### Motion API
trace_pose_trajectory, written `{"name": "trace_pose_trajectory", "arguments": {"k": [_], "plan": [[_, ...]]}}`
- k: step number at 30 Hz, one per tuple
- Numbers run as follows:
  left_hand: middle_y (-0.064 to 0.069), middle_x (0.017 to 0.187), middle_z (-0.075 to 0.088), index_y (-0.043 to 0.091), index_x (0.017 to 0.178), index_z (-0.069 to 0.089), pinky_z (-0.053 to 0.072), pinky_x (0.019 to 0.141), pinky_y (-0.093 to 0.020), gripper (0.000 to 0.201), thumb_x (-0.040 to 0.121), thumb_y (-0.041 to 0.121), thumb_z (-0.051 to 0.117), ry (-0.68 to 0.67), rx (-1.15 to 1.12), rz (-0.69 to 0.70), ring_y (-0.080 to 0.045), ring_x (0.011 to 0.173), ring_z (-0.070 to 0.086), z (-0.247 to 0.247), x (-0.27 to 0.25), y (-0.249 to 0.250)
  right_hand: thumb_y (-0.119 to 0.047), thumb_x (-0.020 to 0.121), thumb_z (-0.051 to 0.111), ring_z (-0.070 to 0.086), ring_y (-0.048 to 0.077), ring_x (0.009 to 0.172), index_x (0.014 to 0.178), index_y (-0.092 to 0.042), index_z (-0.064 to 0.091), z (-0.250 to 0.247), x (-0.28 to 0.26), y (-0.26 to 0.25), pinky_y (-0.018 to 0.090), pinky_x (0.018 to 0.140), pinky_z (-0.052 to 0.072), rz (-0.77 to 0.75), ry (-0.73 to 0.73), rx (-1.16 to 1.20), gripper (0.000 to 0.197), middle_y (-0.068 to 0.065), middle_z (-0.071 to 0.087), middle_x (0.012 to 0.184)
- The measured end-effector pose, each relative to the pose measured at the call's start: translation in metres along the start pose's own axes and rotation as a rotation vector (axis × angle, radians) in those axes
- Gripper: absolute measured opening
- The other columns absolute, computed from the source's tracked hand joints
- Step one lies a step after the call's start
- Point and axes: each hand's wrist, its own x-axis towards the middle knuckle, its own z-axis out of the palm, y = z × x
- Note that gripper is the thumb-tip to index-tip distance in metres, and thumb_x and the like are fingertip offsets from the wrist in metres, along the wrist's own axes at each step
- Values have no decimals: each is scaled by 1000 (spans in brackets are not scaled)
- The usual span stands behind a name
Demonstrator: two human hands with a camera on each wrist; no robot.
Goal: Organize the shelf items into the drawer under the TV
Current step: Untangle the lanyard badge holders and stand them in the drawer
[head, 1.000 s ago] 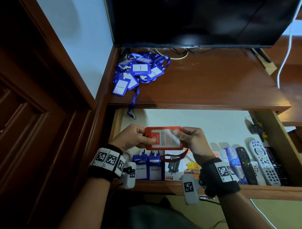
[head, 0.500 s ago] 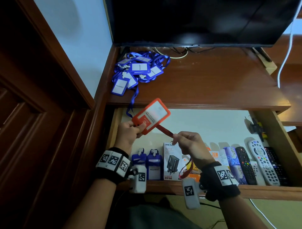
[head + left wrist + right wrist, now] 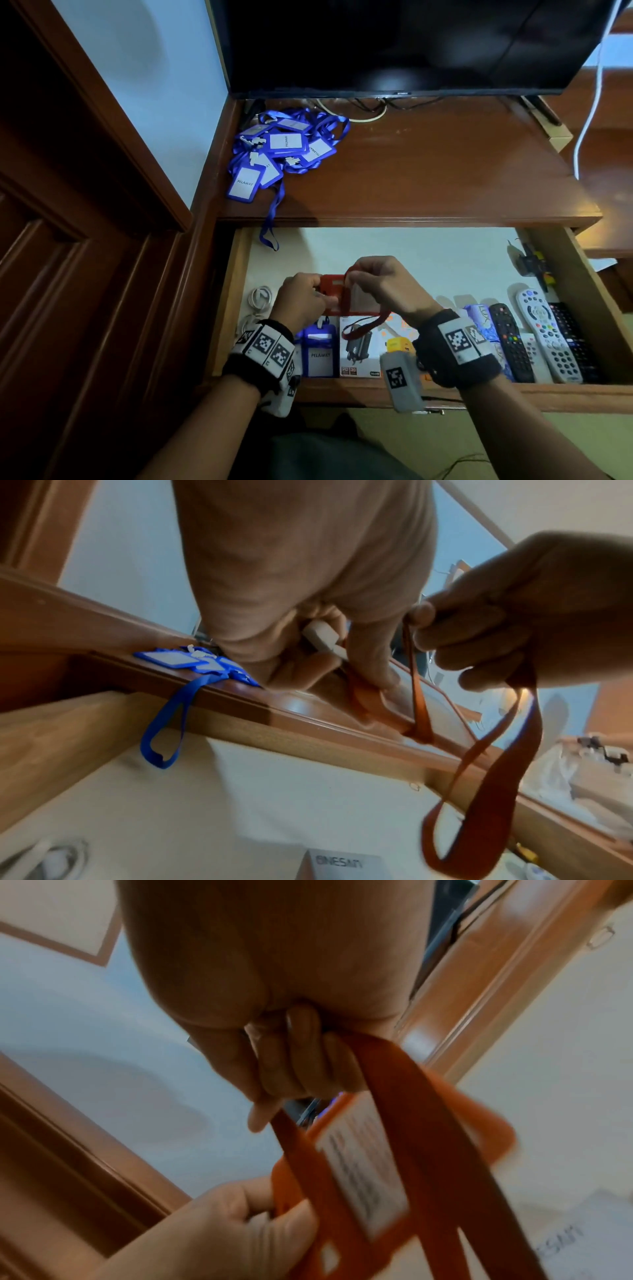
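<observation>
**Hands Meet Over Open Drawer Beneath TV**

A TV [image 3: 404, 44] stands at the far edge of the shelf [image 3: 445, 171], with a heap of badge holders [image 3: 281, 147] at the shelf's far left; one lanyard [image 3: 270, 219] hangs over the near edge into the drawer [image 3: 411, 253] below. Above the drawer's middle, the left hand [image 3: 301, 301] and right hand [image 3: 380, 287] hold a badge holder [image 3: 334, 291] between them, its strap [image 3: 363, 325] drooping toward the near row. That row runs left to right: coiled cables [image 3: 258, 298], a badge holder in the drawer [image 3: 320, 353], a charger box [image 3: 359, 349], then remotes [image 3: 544, 335] at the right.
</observation>
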Motion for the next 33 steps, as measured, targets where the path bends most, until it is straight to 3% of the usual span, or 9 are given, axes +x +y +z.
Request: {"name": "trace_pose_trajectory", "arguments": {"k": [3, 6, 12, 17, 20, 24, 27, 29, 33], "plan": [[2, 86, 72, 20, 89, 73, 55, 83, -32, 13, 77, 14, 75, -132, 92, 0, -13, 84, 68, -8, 1, -4, -6, 90, 58, 48, 2, 55, 77, -4, 68, -13, 7, 7, 14, 54, 37, 28, -69, -148, 17, -4, 58, 62], [2, 87, 73, 21, 82, 72, 56, 86, -35, 11, 78, 11, 74, -295, 51, -6, -12, 85, 69, -16, 0, -7, -7, 90, 61, 51, -2, 58, 78, -3, 71, -23, 7, 13, 9, 56, 38, 15, -79, -173, 16, 2, 64, 70], [2, 88, 71, 15, 85, 69, 52, 76, -20, 14, 81, 2, 69, -538, -122, -4, -11, 87, 68, -29, -7, -4, -1, 86, 66, 48, -3, 46, 69, -4, 65, -20, 6, 43, 9, 47, 36, 76, 28, -58, 17, -1, 56, 58], [0, 85, 72, 7, 89, 67, 55, 70, -22, 16, 83, -6, 62, -563, -392, 50, -13, 84, 71, -33, -10, -6, -10, 92, 59, 52, 25, 55, 56, -14, 61, -5, 3, 77, 24, 48, 36, 161, 50, 72, 37, 10, 53, 56], [-6, 90, 73, 5, 94, 66, 57, 73, -27, 15, 86, -5, 57, -439, -540, 28, -20, 88, 71, -26, -14, -12, 2, 93, 51, 57, 19, 47, 51, -15, 60, 11, 2, 84, 26, 46, 41, 193, 98, 228, 46, 4, 55, 53], [-12, 89, 71, 3, 98, 64, 55, 74, -30, 15, 86, -3, 57, -142, -814, -92, -27, 87, 67, -9, -12, -23, -7, 93, 53, 31, 13, 37, 54, -10, 57, 34, 6, 85, 21, 39, 24, 267, 145, 272, 40, 7, 36, 51], [-5, 73, 64, 5, 89, 65, 36, 53, -18, 12, 87, -4, 56, 74, -858, -122, -15, 65, 48, -4, -7, -24, -23, 99, 48, 27, 10, 39, 59, -13, 52, 47, 5, 80, 21, 39, 22, 259, 23, 228, 41, 4, 33, 50], [0, 71, 62, 8, 87, 66, 33, 55, -21, 12, 86, -2, 59, 198, -821, -140, -12, 64, 44, -4, -4, -23, -31, 101, 44, 28, 9, 42, 63, -15, 52, 53, 2, 72, 20, 41, 24, 229, -109, 186, 41, -1, 35, 51], [3, 82, 67, 13, 94, 67, 42, 64, -23, 12, 86, 4, 64, 326, -609, -128, -10, 77, 60, -3, -3, -22, -33, 102, 42, 28, 9, 40, 66, -15, 55, 59, -3, 53, 20, 42, 25, 179, -241, 87, 42, -1, 34, 49]]}}
